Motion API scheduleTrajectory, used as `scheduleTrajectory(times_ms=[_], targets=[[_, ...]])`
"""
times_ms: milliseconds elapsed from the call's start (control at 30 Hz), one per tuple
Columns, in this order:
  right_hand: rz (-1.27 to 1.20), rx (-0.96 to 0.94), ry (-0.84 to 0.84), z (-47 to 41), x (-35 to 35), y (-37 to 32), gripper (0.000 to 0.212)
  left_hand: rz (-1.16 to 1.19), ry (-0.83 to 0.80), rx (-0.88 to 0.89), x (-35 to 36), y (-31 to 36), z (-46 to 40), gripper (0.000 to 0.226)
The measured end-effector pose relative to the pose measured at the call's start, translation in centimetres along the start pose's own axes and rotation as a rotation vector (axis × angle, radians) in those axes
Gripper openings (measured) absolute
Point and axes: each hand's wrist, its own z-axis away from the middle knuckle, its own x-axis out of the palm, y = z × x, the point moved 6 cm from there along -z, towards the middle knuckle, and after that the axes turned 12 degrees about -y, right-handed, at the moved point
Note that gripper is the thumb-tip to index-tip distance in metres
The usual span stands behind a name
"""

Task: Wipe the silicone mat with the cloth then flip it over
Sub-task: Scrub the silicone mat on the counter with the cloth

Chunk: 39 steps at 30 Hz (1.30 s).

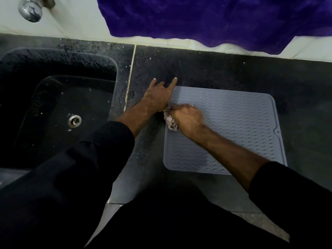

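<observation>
Head cam view: the grey silicone mat lies flat on the dark counter, ribbed side up, just to the right of the black sink. Right hand sits on the mat's left part, the side nearest the sink, fingers closed tight round a bunched-up cloth that's pressed onto the ribs, so I'd say we're mid-wipe and the flip hasn't happened yet. Left hand is planted at the mat's far corner on the sink side, fingers spread open with the tips on the counter, holding nothing, probably pinning the mat so it doesn't slide around under the rubbing. Both forearms angle in toward that corner. Purple fabric hangs past the mat's far edge.
</observation>
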Motion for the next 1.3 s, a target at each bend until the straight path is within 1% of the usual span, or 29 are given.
scheduleTrajectory(times_ms=[67,100,167,267,367,400,467,533,633,667,733,800,900,967,1033,1167,1233,1300], targets=[[0.084,-0.006,-0.066,0.9,1.4,-1.0,0.047,-0.002,-0.001,-0.008,0.0,0.2,0.1,0.102],[0.101,-0.006,-0.076,1.7,1.9,-1.5,0.049,-0.005,0.001,-0.014,-0.1,0.3,0.1,0.102],[0.096,-0.031,-0.082,3.7,2.7,-2.6,0.05,-0.007,-0.008,-0.022,-0.2,0.4,0.1,0.101],[0.077,-0.131,-0.113,7.1,4.4,-4.4,0.048,-0.007,-0.017,-0.031,-0.4,0.9,0.3,0.098],[0.037,-0.232,-0.011,10.1,6.0,-5.3,0.037,-0.014,-0.017,-0.04,-0.4,1.1,0.5,0.094],[0.047,-0.252,0.04,11.0,6.4,-5.4,0.037,-0.012,-0.016,-0.043,-0.3,1.1,0.6,0.093],[0.043,-0.29,0.061,12.2,7.2,-5.6,0.039,-0.003,-0.011,-0.04,-0.4,1.1,0.7,0.089],[0.057,-0.325,0.039,12.6,7.4,-5.6,0.039,0.004,-0.008,-0.052,-0.4,1.1,0.7,0.087],[0.063,-0.356,0.094,12.6,7.1,-5.4,0.039,0.013,-0.007,-0.064,0.0,1.0,0.7,0.089],[0.055,-0.366,0.11,12.5,7.1,-5.3,0.041,0.025,-0.004,-0.064,0.2,0.9,0.8,0.089],[0.042,-0.387,0.147,12.6,7.0,-5.0,0.048,0.079,0.01,-0.046,0.7,0.7,1.1,0.089],[0.002,-0.407,0.165,12.8,6.9,-4.4,0.049,0.176,0.04,-0.016,1.5,0.4,1.9,0.086],[-0.185,-0.387,0.157,12.6,6.2,-3.1,0.045,0.27,0.11,-0.007,2.5,-0.2,3.7,0.079],[-0.295,-0.333,0.202,12.4,5.0,-2.1,0.045,0.29,0.159,-0.036,3.1,-0.8,5.1,0.078],[-0.375,-0.279,0.217,11.5,4.0,-0.9,0.049,0.311,0.192,-0.074,3.7,-1.6,6.6,0.078],[-0.352,-0.177,0.218,8.6,1.8,0.8,0.051,0.359,0.211,-0.159,5.1,-3.2,9.4,0.079],[-0.356,-0.163,0.242,6.9,1.0,1.3,0.051,0.391,0.227,-0.218,5.8,-4.2,11.1,0.078],[-0.352,-0.181,0.269,5.3,0.3,1.5,0.05,0.405,0.277,-0.258,6.1,-5.2,13.2,0.078]])
